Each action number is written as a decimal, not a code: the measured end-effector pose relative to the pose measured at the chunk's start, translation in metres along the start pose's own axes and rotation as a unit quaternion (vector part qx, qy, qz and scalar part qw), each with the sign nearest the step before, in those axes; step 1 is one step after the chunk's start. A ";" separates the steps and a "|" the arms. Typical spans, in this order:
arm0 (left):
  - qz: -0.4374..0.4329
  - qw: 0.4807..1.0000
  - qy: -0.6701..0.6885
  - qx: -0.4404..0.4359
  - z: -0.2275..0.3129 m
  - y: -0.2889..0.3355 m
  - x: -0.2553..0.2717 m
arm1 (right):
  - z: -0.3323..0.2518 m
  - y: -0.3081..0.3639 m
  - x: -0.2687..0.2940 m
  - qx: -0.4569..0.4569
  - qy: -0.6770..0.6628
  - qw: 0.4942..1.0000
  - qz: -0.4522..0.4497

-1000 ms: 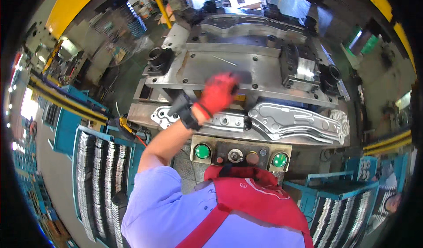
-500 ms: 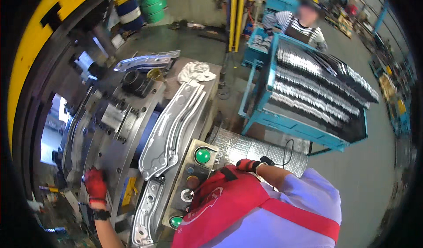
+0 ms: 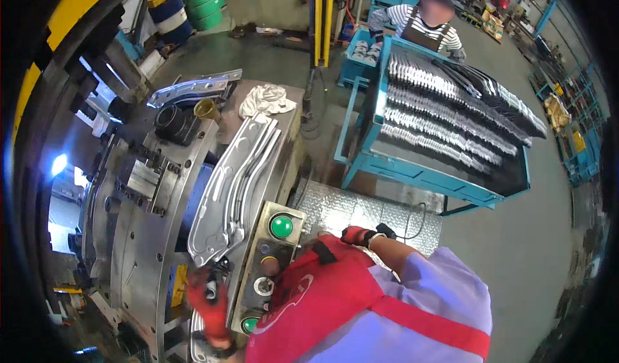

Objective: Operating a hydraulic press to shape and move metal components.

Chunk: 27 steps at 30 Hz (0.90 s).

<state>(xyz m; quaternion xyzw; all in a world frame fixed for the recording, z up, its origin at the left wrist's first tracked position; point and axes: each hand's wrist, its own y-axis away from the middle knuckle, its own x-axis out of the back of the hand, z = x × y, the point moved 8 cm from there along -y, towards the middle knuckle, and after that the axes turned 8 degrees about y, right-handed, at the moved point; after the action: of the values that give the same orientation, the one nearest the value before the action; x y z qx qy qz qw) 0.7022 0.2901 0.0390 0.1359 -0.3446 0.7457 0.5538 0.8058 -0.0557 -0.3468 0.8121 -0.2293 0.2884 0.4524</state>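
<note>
My left hand (image 3: 207, 304), in a red glove, is smeared by motion beside the control box. A small dark tool-like piece with a silvery end (image 3: 211, 289) shows at its fingers; whether they grip it I cannot tell. Under and beside this hand lies a stamped metal part (image 3: 201, 324), partly covered. A larger curved stamped panel (image 3: 229, 195) rests on the bench just beyond. My right hand (image 3: 356, 235), gloved in red and black, is at my waist by the red apron (image 3: 322, 279). Its fingers are curled; anything inside them is hidden.
The control box (image 3: 267, 266) with green buttons stands between me and the panel. At left is a heavy press die (image 3: 138, 234). A white rag (image 3: 265, 100) lies on the bench. Another person (image 3: 422, 28) stands behind a blue bin (image 3: 425, 176) of stacked metal parts.
My left hand has moved right, from over the die's near edge to the lower stamped part beside the control box. The view has shifted slightly. My right hand stays at my waist.
</note>
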 end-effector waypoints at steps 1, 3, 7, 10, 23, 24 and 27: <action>0.051 0.994 -0.092 0.000 -0.018 0.019 -0.018 | 0.017 -0.014 -0.008 -0.009 0.001 1.000 -0.001; 0.088 0.989 0.032 0.115 -0.033 0.029 -0.056 | 0.021 -0.023 -0.026 -0.003 0.013 1.000 -0.001; 0.085 0.941 0.221 0.240 -0.054 0.056 -0.094 | -0.003 -0.030 -0.007 0.066 0.022 0.997 0.020; 0.152 0.858 0.344 0.349 -0.058 0.058 -0.095 | -0.016 -0.030 -0.001 0.005 -0.004 1.000 -0.001; -0.153 0.986 -0.052 0.038 -0.046 0.034 -0.153 | -0.009 -0.036 0.114 -0.028 -0.101 0.988 0.110; -0.146 0.988 -0.049 0.025 -0.041 0.022 -0.158 | -0.007 -0.032 0.129 -0.087 -0.135 0.971 0.177; 0.011 0.884 0.231 0.405 -0.086 0.037 -0.158 | -0.039 -0.034 0.113 0.080 -0.161 0.958 0.226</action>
<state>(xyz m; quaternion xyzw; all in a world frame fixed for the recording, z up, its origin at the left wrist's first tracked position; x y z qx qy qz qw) 0.7386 0.2263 -0.1294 0.1682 0.1240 0.8368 0.5060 0.8990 -0.0178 -0.2742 0.8082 -0.4526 0.2661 0.2667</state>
